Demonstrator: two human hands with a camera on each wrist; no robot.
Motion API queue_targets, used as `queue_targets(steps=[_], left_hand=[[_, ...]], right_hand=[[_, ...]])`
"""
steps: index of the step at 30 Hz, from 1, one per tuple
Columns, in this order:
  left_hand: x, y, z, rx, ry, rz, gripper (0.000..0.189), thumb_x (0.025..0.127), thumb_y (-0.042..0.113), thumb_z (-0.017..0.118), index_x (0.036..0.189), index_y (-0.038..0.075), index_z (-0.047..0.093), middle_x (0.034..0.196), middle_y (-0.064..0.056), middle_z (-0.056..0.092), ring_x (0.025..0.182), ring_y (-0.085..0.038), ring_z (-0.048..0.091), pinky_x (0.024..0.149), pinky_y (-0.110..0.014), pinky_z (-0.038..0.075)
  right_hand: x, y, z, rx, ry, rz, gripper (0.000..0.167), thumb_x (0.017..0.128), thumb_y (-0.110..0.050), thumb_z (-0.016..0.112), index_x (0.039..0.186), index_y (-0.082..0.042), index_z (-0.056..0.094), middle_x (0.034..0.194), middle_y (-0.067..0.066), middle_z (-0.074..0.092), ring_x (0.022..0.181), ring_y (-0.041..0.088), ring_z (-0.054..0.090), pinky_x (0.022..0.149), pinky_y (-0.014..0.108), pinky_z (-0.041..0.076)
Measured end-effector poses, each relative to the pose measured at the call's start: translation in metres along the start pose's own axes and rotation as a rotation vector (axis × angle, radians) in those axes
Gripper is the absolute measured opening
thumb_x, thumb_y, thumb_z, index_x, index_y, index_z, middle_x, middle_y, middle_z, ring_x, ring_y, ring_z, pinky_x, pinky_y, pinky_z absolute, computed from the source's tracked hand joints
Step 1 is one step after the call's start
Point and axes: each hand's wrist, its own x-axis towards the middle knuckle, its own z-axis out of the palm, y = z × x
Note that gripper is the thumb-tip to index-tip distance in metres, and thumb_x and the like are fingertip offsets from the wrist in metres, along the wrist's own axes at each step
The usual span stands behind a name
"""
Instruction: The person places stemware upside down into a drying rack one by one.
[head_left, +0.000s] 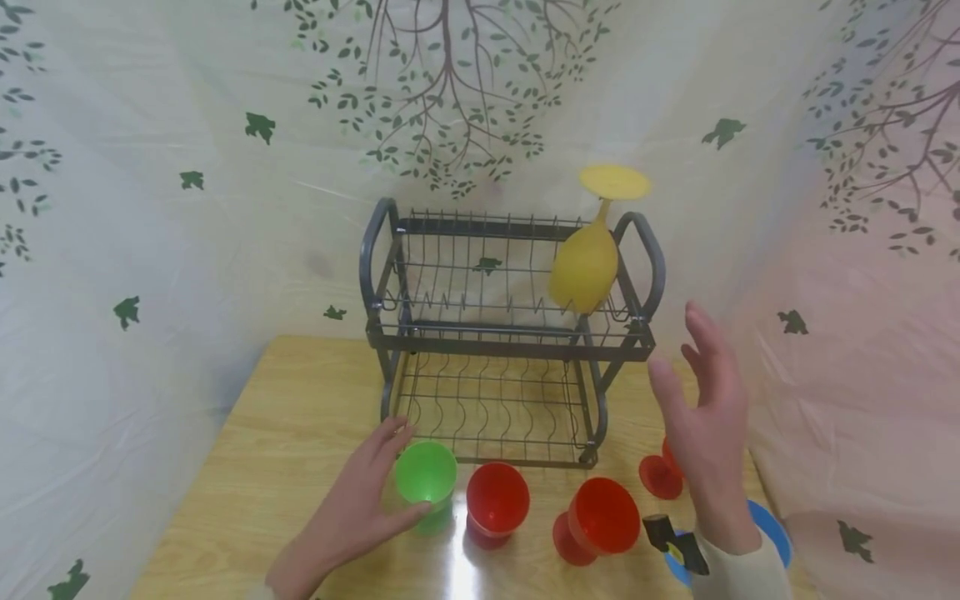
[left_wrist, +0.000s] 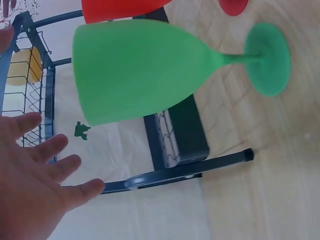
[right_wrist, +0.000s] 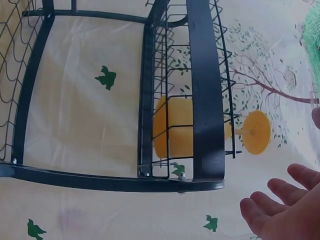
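Observation:
A green goblet [head_left: 426, 471] stands upright on the table in front of the rack. My left hand [head_left: 360, 500] is spread beside it, thumb in front and fingers behind its rim; the left wrist view shows the fingers apart from the goblet [left_wrist: 140, 70]. Raised at the right of the two-tier dish rack [head_left: 510, 346], my right hand [head_left: 708, 425] holds nothing, its fingers loosely bent. A yellow goblet [head_left: 585, 267] sits upside down, tilted, at the right end of the rack's upper tier, close to that hand.
Two red goblets, one in the middle [head_left: 498, 500] and one farther right [head_left: 603, 525], stand right of the green one. Another red goblet [head_left: 662, 477] and a blue object [head_left: 772, 529] are partly hidden behind my right arm. A patterned curtain [head_left: 225, 250] hangs around the table.

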Motion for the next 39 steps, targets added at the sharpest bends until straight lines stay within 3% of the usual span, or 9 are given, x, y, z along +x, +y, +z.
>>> queue_targets(steps=[6,13,21,29,39], left_hand=[[0.016,0.003,-0.004,0.073,-0.079,0.045,0.108,0.075,0.064,0.083,0.16,0.016,0.037,0.164,-0.014,0.034,0.146,-0.041,0.039,0.112,-0.062,0.04],[0.032,0.01,-0.008,0.129,-0.181,0.089,0.103,0.078,0.067,0.079,0.158,0.014,0.04,0.16,-0.013,0.042,0.143,-0.037,0.043,0.114,-0.058,0.04],[0.046,0.016,-0.003,0.199,-0.293,0.086,0.097,0.079,0.066,0.078,0.157,0.021,0.043,0.158,-0.01,0.044,0.144,-0.035,0.042,0.113,-0.059,0.041],[0.052,0.017,-0.001,0.264,-0.366,0.139,0.093,0.075,0.059,0.084,0.152,0.02,0.051,0.153,-0.013,0.049,0.136,-0.038,0.049,0.106,-0.062,0.047],[0.055,0.019,-0.002,0.301,-0.436,0.145,0.065,0.077,0.044,0.087,0.134,0.022,0.066,0.133,-0.011,0.06,0.115,-0.032,0.059,0.09,-0.054,0.057]], right_hand=[[-0.023,0.008,-0.003,-0.028,-0.029,-0.009,0.061,0.095,-0.002,0.067,0.153,-0.013,0.05,0.159,0.002,0.047,0.144,0.018,0.043,0.111,0.018,0.04],[-0.055,0.018,0.003,-0.027,-0.124,0.066,0.067,0.093,0.003,0.068,0.155,-0.015,0.048,0.16,-0.002,0.045,0.144,0.016,0.041,0.11,0.014,0.038],[-0.081,0.026,0.012,-0.132,-0.226,0.163,0.066,0.097,-0.012,0.072,0.156,-0.027,0.046,0.161,-0.005,0.044,0.14,0.002,0.04,0.106,0.008,0.034],[-0.092,0.031,0.012,-0.169,-0.276,0.203,0.064,0.098,-0.018,0.073,0.156,-0.025,0.046,0.162,-0.002,0.042,0.144,0.023,0.042,0.104,0.005,0.031],[-0.097,0.035,0.014,-0.178,-0.311,0.26,0.065,0.099,-0.026,0.072,0.157,-0.021,0.043,0.162,0.003,0.042,0.145,0.03,0.041,0.1,0.003,0.029]])
